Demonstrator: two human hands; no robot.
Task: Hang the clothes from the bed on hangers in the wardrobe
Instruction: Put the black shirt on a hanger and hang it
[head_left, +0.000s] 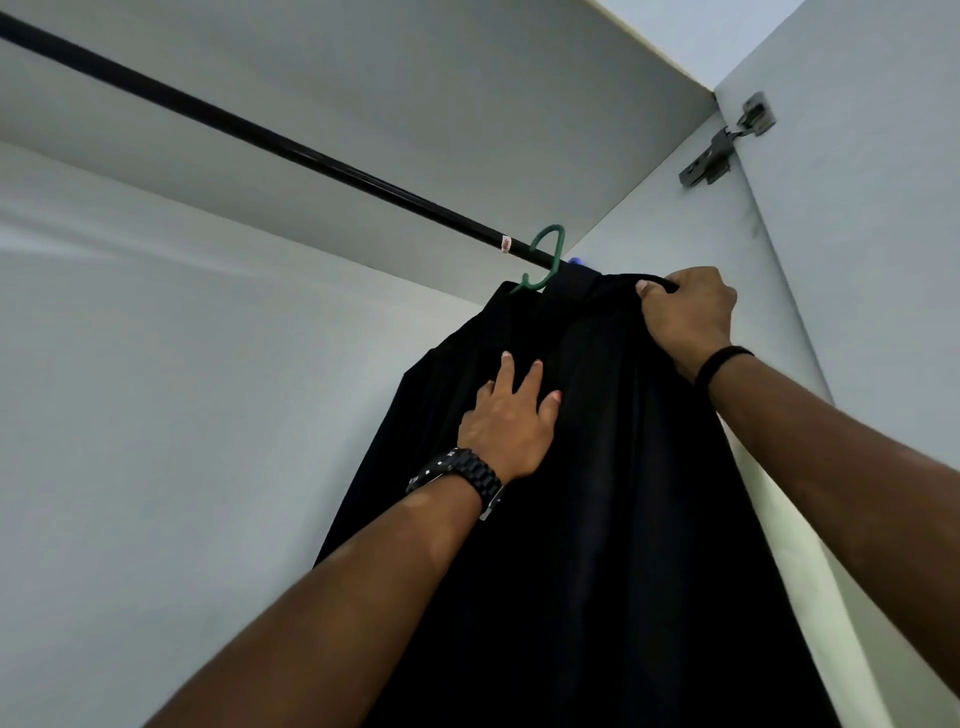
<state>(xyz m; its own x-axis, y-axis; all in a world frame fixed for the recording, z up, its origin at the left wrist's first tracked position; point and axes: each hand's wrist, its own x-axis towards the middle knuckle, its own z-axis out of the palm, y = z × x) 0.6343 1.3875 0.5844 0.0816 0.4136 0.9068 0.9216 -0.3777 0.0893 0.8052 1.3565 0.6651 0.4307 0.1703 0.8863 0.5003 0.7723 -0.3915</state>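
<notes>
A black garment (597, 519) hangs from a green hanger hook (545, 260) on the black wardrobe rail (260, 137), close to the rail's right end. My left hand (506, 421) lies flat on the garment's upper front, fingers spread and straight. My right hand (685, 317) grips the garment's top right shoulder edge, thumb and fingers curled round the fabric. A bit of blue (574, 261) peeks out just behind the hook; what it belongs to is hidden. The hanger's body is covered by the cloth.
White wardrobe walls surround the rail: back panel (156, 364) on the left, top panel (415, 104) above, side panel (857, 260) on the right. A metal door hinge (727, 140) sits at the upper right. The rail left of the hook carries nothing.
</notes>
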